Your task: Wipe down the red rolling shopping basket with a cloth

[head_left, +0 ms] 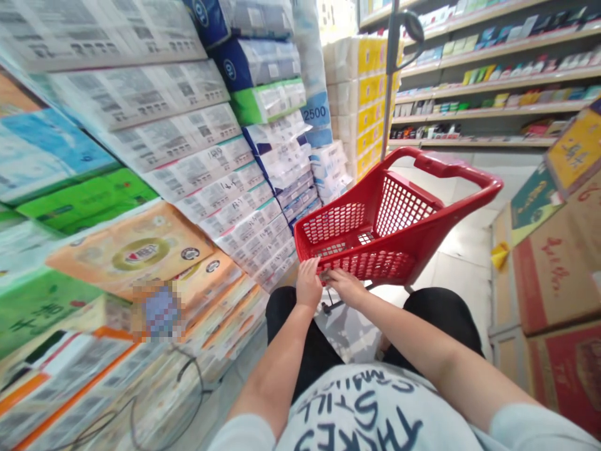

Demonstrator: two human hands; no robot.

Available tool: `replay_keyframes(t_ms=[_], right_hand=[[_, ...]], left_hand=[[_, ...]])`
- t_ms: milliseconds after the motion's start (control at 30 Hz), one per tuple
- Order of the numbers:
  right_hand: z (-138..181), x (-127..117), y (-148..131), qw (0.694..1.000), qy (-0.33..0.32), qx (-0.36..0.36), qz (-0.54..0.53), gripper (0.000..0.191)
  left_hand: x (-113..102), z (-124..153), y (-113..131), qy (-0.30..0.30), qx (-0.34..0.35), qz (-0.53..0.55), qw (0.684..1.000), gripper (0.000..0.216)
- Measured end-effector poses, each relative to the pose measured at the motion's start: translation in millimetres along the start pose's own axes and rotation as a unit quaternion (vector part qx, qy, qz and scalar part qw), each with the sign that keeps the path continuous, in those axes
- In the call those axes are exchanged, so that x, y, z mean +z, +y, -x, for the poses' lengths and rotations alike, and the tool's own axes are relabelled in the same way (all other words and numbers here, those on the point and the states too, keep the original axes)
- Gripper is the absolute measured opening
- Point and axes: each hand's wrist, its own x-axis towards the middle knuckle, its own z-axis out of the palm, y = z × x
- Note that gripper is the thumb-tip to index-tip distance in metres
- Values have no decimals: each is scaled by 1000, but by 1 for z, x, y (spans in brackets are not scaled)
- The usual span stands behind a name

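A red plastic shopping basket (389, 216) on wheels stands tilted in the aisle just in front of my knees, its long handle (451, 166) pointing away from me. My left hand (308, 283) rests curled on the basket's near rim at its left corner. My right hand (345, 285) lies beside it on the same rim, fingers bent and pressed together around something small that I cannot make out. The basket looks empty inside.
Stacked packs of tissue and toilet paper (188, 169) fill the left side from floor upward. Cardboard boxes (558, 263) stand at the right. Shelves with small goods (488, 88) line the far right wall. A metal pole (389, 81) rises behind the basket. Pale floor tiles (451, 263) run ahead.
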Motion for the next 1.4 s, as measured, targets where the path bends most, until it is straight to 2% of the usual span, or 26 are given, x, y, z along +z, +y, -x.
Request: replay_keyframes(t_ms=[100, 233, 433, 600, 733, 867, 1000, 1167, 1300, 1400], right_hand=[[-19, -9, -7, 998, 51, -45, -2, 17], [-24, -9, -7, 995, 71, -67, -15, 15], [2, -3, 5, 1000, 8, -23, 0, 15], [3, -15, 12, 997, 68, -28, 0, 24], [4, -21, 18, 998, 49, -29, 3, 22], [8, -23, 24, 993, 119, -11, 11, 24], [10, -31, 31, 994, 110, -13, 19, 25], [16, -37, 38, 989, 145, -17, 0, 24], [25, -36, 43, 992, 129, -6, -7, 21], [22, -48, 46, 988, 153, 9, 1, 21]], left_hand=[[-1, -1, -1, -1, -3, -4, 1000, 49], [-2, -3, 0, 3, 2, -8, 1000, 45], [-4, -1, 0, -4, 5, -5, 1000, 53], [-2, -2, 0, 1, -1, -7, 1000, 53], [-2, -2, 2, 5, 2, -10, 1000, 53], [-1, -2, 2, 11, 4, -15, 1000, 52], [-1, -3, 2, 3, 3, -11, 1000, 52], [-1, -4, 4, 10, -8, 1, 1000, 51], [-2, -5, 6, 9, -15, 4, 1000, 49], [-2, -5, 8, 7, -20, 1, 1000, 50]])
